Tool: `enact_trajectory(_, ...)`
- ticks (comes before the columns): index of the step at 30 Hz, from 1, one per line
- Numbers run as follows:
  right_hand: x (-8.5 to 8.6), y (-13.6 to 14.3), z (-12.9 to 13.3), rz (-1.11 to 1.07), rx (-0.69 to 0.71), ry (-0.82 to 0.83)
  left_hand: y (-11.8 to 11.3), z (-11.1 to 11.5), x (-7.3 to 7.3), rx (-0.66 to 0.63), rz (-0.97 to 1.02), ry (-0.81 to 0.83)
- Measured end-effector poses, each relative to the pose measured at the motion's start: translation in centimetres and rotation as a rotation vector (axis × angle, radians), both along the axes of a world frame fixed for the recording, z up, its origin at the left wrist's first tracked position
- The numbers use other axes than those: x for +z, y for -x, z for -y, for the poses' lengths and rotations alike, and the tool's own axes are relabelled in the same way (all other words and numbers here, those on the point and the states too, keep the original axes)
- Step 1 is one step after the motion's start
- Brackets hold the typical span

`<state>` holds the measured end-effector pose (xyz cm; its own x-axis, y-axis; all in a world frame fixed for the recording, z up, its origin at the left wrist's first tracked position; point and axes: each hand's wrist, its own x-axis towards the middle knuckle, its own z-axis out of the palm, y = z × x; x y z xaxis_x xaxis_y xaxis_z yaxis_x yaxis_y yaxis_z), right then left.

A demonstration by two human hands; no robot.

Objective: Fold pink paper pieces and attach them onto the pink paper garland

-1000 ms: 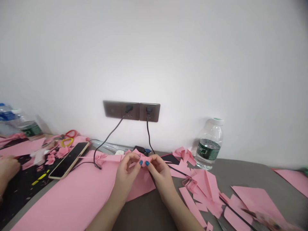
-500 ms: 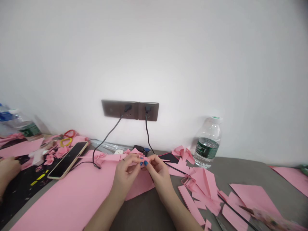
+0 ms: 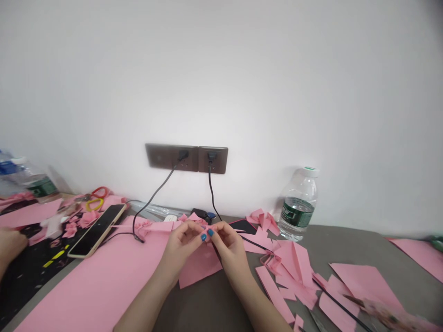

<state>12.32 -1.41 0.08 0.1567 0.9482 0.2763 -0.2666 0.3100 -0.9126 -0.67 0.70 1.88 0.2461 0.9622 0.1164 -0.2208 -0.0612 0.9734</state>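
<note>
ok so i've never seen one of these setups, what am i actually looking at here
There's no machine: these are a person's own bare hands, seen by one camera worn on the head, looking forward and down. The left hand and right hand together pinch a small piece of pink paper, partly hidden. On the grey table lie a large flat pink paper sheet, a black-screened phone in a pale case and loose pink paper scraps. A clear plastic bottle with a green label stands upright by the wall. The hand at the far left is another person's.
</note>
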Motion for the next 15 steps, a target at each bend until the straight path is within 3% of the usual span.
enact_trajectory(7, 0.02, -0.19, -0.02, 0.028, -0.007, 0.021, -0.13, -0.16, -0.39, -0.006, 0.088, 0.129)
enact_trajectory(15, -0.27, -0.25, -0.24, 0.058, -0.025, 0.037, 0.05, -0.2, 0.02, 0.053, -0.039, 0.04)
